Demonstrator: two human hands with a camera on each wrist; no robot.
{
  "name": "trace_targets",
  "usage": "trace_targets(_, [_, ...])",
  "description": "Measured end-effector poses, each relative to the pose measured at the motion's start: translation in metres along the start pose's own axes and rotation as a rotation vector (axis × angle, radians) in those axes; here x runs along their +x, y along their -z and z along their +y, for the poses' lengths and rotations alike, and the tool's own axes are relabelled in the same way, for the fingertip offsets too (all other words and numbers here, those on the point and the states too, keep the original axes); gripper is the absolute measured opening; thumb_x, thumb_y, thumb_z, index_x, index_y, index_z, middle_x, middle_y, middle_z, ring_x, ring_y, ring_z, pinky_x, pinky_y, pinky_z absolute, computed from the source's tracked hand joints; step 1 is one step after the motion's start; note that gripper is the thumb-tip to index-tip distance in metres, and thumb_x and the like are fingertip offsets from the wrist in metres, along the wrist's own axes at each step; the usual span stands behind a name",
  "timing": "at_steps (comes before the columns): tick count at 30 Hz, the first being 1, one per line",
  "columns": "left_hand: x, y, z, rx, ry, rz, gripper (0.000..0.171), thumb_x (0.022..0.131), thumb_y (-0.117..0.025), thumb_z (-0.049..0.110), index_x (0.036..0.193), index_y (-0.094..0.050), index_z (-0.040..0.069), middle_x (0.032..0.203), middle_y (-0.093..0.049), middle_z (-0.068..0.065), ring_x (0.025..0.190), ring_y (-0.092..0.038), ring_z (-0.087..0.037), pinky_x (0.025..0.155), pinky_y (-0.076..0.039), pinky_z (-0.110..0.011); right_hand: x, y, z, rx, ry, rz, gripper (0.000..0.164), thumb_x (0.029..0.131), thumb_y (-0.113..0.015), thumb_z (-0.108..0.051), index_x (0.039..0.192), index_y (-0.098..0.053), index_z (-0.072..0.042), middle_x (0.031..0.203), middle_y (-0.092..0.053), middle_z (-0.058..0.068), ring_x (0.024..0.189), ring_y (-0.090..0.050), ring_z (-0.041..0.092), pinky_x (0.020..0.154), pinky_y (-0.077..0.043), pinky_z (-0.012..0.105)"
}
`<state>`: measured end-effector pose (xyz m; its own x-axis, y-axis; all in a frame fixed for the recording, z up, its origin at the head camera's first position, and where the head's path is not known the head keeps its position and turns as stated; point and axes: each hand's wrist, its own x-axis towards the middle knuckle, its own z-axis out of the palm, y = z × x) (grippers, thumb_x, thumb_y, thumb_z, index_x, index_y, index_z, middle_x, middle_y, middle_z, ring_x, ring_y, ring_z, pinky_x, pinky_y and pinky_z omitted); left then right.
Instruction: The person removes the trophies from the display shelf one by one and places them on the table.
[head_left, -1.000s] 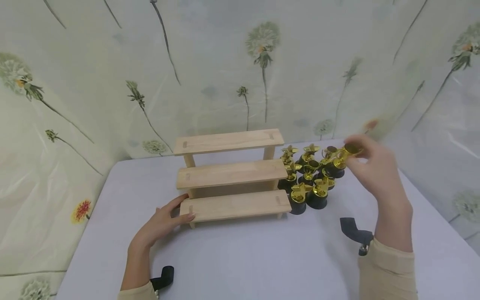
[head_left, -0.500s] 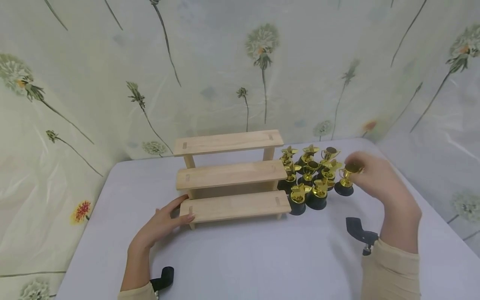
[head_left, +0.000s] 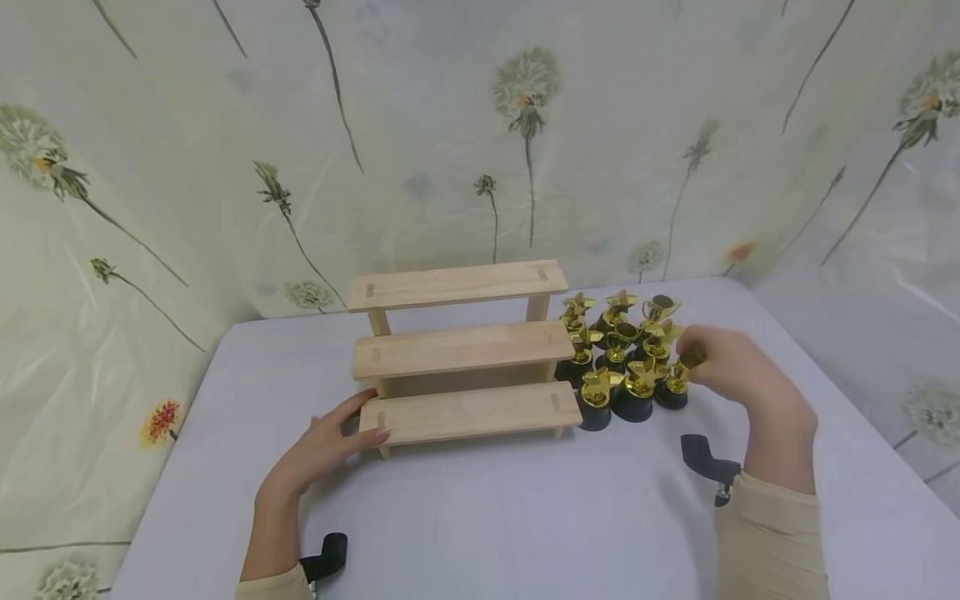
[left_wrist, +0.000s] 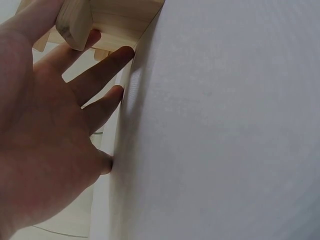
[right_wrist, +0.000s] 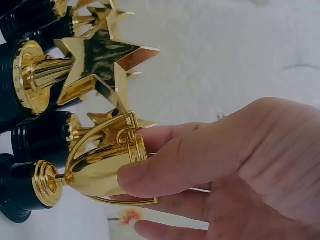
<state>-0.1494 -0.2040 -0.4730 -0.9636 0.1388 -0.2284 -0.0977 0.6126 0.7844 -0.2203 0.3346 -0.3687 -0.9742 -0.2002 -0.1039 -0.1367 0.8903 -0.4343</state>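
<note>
In the head view my right hand (head_left: pixel 738 367) pinches a small gold trophy cup (right_wrist: pixel 100 172) with a black base by its bowl. The thumb lies across the bowl in the right wrist view. The cup stands upright at the near right of several small trophies, close beside a gold star trophy (head_left: pixel 642 387). My left hand (head_left: pixel 318 454) touches the left end of a three-step wooden stand (head_left: pixel 472 412). Its thumb lies on the lowest step, and its fingers spread fairly straight in the left wrist view (left_wrist: pixel 60 115), some tips at the white tabletop.
More star trophies (head_left: pixel 597 392) and cups (head_left: pixel 660 308) crowd against the stand's right end. A white cloth covers the table (head_left: pixel 480 517). A flower-printed sheet (head_left: pixel 420 125) hangs behind it. Black mounts (head_left: pixel 705 458) sit on both wrists.
My right hand has lowered the trophy cup from above the back right of the group and drawn it nearer and left, beside the front star trophy. The left hand has stayed still.
</note>
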Motion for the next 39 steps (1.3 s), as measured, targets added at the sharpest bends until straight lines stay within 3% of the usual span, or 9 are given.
trace_targets(14, [-0.0015,0.001,0.0013,-0.005,0.017,-0.01,0.083,0.085,-0.068,0.061,0.154,-0.034,0.033,0.164,-0.03,-0.007,0.154,-0.013,-0.039,0.115,0.011,-0.073,0.0025,-0.0044,0.0054,0.005,-0.033,-0.033,0.043,0.074,-0.051,0.013,0.114,-0.061,0.0,0.11,-0.064,0.021,0.096,-0.055,0.033,0.077,-0.051,0.042])
trace_targets(18, [-0.0019,0.0002,0.0008,-0.012,0.014,-0.009,0.082,0.085,-0.068,0.06,0.154,-0.034,0.033,0.164,-0.03,-0.007,0.155,-0.013,-0.038,0.116,0.011,-0.072,0.0016,-0.0034,0.0065,-0.003,-0.009,-0.033,0.044,0.072,-0.049,0.014,0.111,-0.062,-0.001,0.107,-0.064,0.019,0.094,-0.055,0.032,0.075,-0.049,0.04])
trace_targets(39, [-0.0009,0.0006,0.001,-0.004,0.024,-0.009,0.083,0.085,-0.067,0.062,0.155,-0.033,0.034,0.164,-0.028,-0.006,0.155,-0.009,-0.039,0.115,0.009,-0.074,0.0058,-0.0065,0.0044,0.006,-0.016,-0.032,0.044,0.073,-0.047,0.015,0.11,-0.061,-0.002,0.108,-0.063,0.019,0.096,-0.053,0.033,0.076,-0.048,0.04])
